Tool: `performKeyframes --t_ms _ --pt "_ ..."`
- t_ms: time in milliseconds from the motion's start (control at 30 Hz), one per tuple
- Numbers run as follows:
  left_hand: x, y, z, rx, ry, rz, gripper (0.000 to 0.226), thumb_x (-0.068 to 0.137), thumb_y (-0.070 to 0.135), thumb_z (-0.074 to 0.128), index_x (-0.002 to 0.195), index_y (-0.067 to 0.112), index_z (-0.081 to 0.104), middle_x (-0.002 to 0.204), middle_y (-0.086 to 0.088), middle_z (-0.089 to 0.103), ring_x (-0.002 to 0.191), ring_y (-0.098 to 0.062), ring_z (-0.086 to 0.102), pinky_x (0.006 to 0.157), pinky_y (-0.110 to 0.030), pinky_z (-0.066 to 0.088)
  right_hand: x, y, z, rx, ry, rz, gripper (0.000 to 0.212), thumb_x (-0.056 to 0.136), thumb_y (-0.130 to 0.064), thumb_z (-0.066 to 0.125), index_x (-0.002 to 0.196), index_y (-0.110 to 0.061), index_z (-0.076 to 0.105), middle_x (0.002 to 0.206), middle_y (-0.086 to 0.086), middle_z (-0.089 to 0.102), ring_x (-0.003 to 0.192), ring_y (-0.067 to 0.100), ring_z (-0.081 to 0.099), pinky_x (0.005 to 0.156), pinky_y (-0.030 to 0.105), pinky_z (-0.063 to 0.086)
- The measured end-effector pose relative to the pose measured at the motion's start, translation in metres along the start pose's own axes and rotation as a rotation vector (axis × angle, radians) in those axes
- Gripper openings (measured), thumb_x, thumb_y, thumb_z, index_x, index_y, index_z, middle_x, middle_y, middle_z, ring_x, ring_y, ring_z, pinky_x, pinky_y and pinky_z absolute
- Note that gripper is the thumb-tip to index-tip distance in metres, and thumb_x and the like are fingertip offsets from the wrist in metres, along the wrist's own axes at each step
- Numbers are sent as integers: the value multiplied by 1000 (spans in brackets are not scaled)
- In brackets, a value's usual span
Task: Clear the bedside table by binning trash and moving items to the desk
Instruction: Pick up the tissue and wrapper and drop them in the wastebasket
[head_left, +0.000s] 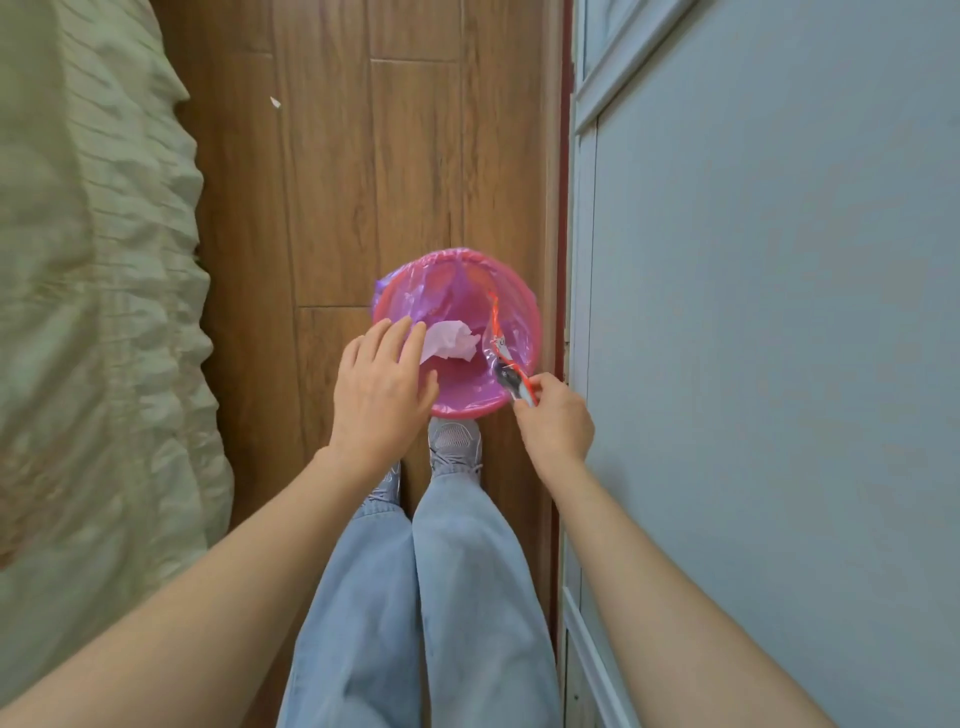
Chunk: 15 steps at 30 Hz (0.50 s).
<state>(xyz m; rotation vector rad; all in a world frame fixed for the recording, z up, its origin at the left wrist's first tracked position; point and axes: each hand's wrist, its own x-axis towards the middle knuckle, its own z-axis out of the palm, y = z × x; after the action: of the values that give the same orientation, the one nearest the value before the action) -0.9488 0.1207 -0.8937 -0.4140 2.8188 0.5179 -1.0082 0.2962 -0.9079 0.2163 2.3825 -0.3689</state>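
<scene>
A narrow strip of brown wood-plank floor (332, 182) runs ahead of me, hemmed on my left by a bed draped in a wrinkled pale-green cover (88, 270) and on my right by a grey-blue panelled wall (769, 322) with a red-brown edge strip (564, 156).

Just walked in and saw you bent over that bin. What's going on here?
A person stands over a pink bin lined with a purple bag, on the wood floor between the bed and a wall. The left hand is spread open over the bin, with a crumpled tissue just past its fingertips. The right hand pinches a clear wrapper with red trim over the rim, not yet let go.
</scene>
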Motion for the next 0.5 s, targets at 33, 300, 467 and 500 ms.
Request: performKeyframes --t_ms 33,300,467,500 --pt "-3 -3 -1 12 -16 12 47 86 26 51 126 3 53 129 -16 57 121 -34 51 98 -47 42 4 -4 5 -25 -25 -10 15 88 -21 60 102 -18 63 92 4 69 78 24 61 63 28 43" --pt "-14 -31 0 48 -92 -40 47 90 32 50 130 7 50 134 -15 54 126 -33 47 103 -48 38 31 -45 24 -103 27 -92 51 90 -29 57 136 -11 42 135 10 48 122 28 46 92 40 44" --pt "-25 -49 -33 49 -74 -135 46 88 31 50 126 5 52 130 -16 56 122 -34 50 99 -48 40 -2 -69 9 -131 98 -362 51 96 -30 48 141 -10 38 150 13 33 141 27 24 114 42 28" --pt "-28 -51 -45 51 -71 -146 46 88 30 51 126 4 52 129 -16 57 121 -35 51 98 -48 40 -13 -72 3 -149 100 -409 50 96 -29 48 141 -10 39 150 14 34 142 27 25 114 42 26"
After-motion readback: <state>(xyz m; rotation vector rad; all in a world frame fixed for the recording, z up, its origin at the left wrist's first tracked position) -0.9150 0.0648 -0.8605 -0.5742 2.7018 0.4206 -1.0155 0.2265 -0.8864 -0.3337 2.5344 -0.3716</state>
